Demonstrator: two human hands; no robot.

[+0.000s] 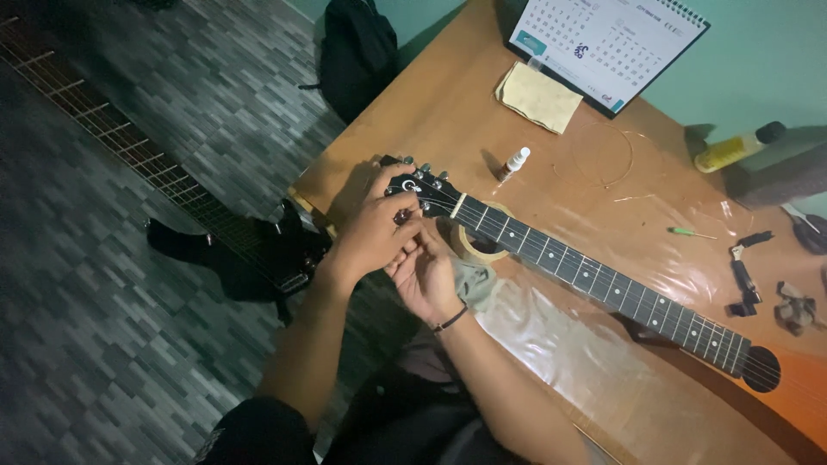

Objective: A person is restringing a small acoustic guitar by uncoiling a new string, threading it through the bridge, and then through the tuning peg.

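At the guitar's headstock (422,191), where the neck runs off right toward the body, the left hand (372,234) pinches a tuning peg while the right hand (424,275) cups loosely just below.

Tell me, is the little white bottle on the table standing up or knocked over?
Standing up. The little white bottle rests on its base on the table, cap on top.

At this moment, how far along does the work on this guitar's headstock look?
Done: strings already run along the neck, and a spare coil of string lies on the table. In hand: the left hand and the right hand both sit at the headstock, by the tuning pegs. Left: whether every string is wound on is too small to tell.
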